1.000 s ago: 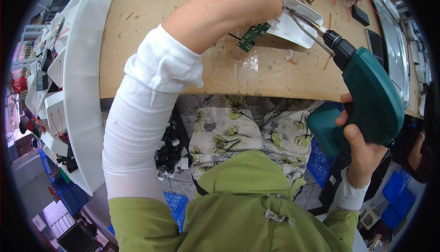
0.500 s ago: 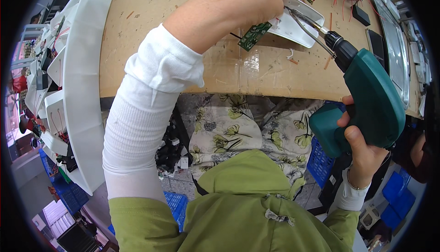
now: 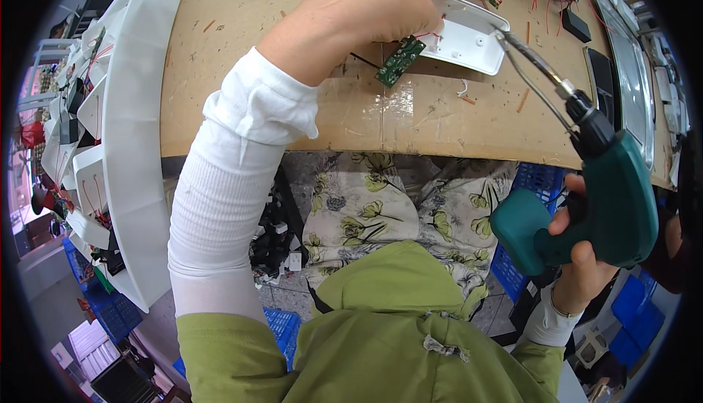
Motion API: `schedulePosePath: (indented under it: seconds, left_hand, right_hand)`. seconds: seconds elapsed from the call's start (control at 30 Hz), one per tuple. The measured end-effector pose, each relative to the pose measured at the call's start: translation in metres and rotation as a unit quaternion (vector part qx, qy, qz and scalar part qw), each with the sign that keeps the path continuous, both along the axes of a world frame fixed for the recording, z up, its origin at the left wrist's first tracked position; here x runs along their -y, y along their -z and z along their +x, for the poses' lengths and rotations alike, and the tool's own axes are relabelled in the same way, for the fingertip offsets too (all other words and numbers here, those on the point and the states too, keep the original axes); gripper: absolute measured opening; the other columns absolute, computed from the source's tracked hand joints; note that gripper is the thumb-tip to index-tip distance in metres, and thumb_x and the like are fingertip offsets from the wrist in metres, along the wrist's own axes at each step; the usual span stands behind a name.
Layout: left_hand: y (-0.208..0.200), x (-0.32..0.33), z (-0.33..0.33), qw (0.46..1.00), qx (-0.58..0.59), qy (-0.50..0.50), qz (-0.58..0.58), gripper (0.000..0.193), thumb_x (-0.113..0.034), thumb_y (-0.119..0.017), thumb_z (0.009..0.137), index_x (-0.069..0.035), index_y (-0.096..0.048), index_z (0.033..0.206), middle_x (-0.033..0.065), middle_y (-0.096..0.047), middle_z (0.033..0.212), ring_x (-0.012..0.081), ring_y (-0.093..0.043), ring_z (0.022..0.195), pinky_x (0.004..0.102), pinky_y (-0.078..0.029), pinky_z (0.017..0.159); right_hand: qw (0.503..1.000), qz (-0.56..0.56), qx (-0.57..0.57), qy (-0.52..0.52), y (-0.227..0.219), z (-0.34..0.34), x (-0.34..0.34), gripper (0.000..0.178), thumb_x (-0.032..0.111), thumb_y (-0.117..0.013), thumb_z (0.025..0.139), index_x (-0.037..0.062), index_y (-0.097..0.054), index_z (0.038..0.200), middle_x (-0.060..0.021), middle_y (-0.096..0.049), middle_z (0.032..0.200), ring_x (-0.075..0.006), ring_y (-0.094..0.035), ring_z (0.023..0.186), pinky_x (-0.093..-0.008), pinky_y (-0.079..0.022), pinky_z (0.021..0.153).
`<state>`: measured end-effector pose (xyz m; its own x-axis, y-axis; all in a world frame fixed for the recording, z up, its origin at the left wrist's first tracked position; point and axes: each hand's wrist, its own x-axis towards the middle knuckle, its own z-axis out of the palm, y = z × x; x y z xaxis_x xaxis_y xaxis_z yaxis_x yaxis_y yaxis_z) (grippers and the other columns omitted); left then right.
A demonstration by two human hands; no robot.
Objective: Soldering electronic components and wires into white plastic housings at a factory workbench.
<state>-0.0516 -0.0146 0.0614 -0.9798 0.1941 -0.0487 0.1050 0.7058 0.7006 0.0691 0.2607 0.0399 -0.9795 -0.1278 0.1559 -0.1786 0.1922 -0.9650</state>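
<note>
Head view: circuit board [image 3: 400, 62] sits unfitted outside the white shell [image 3: 466, 31], right hand [image 3: 584, 264] grasping a soldering gun [image 3: 624, 201] to the shell's right, left hand's [image 3: 399, 9] grip hidden.

No lettering, number, label or sign can be read anywhere. The green circuit board [image 3: 398, 64] bears small pale marks, too fine to tell whether they are print.
</note>
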Motion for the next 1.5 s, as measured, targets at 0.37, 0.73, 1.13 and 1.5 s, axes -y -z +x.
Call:
schedulePosePath:
  seconds: [0.37, 0.73, 1.13, 1.5]
  left_hand:
    - [0.0, -0.002, -0.001, 0.998, 0.053, -0.031, 0.019, 0.024, -0.017, -0.059, 0.065, -0.003, -0.064, 0.083, 0.0144, -0.063, 0.071, 0.0215, -0.06, 0.067, 0.0312, -0.045, 0.063]
    - [0.005, -0.001, -0.001, 0.998, 0.05, -0.034, 0.02, 0.025, -0.018, -0.06, 0.065, -0.003, -0.065, 0.084, 0.0128, -0.062, 0.068, 0.0203, -0.059, 0.063, 0.0312, -0.045, 0.058]
    - [0.007, 0.007, 0.008, 0.997, -0.008, -0.019, -0.079, 0.03, -0.021, -0.059, 0.065, 0.001, -0.063, 0.085, 0.0207, -0.06, 0.07, 0.0277, -0.061, 0.067, 0.0323, -0.047, 0.062]
    - [0.024, 0.015, 0.024, 0.99, -0.081, -0.022, -0.116, 0.024, -0.016, -0.066, 0.06, 0.006, -0.062, 0.071, 0.0245, -0.059, 0.069, 0.0368, -0.06, 0.069, 0.0404, -0.048, 0.066]
  right_hand:
    - [0.999, -0.039, 0.014, 0.019, 0.006, 0.005, -0.007, 0.078, 0.04, -0.069, 0.071, -0.0083, -0.035, 0.122, -0.0238, -0.051, 0.108, -0.0146, -0.056, 0.067, -0.0209, -0.044, 0.055]
    - [0.999, -0.049, 0.01, 0.02, 0.007, 0.008, -0.008, 0.078, 0.04, -0.069, 0.071, -0.0092, -0.035, 0.122, -0.0248, -0.051, 0.106, -0.0146, -0.055, 0.067, -0.0218, -0.044, 0.055]
    - [0.998, -0.065, -0.017, 0.01, 0.004, 0.009, -0.013, 0.076, 0.038, -0.067, 0.074, -0.0092, -0.033, 0.123, -0.025, -0.051, 0.106, -0.0147, -0.055, 0.065, -0.0219, -0.044, 0.054]
    - [0.992, -0.122, -0.019, -0.031, 0.018, 0.019, -0.038, 0.067, 0.03, -0.065, 0.077, -0.0068, -0.033, 0.124, -0.0208, -0.048, 0.113, -0.0144, -0.053, 0.071, -0.0232, -0.044, 0.059]
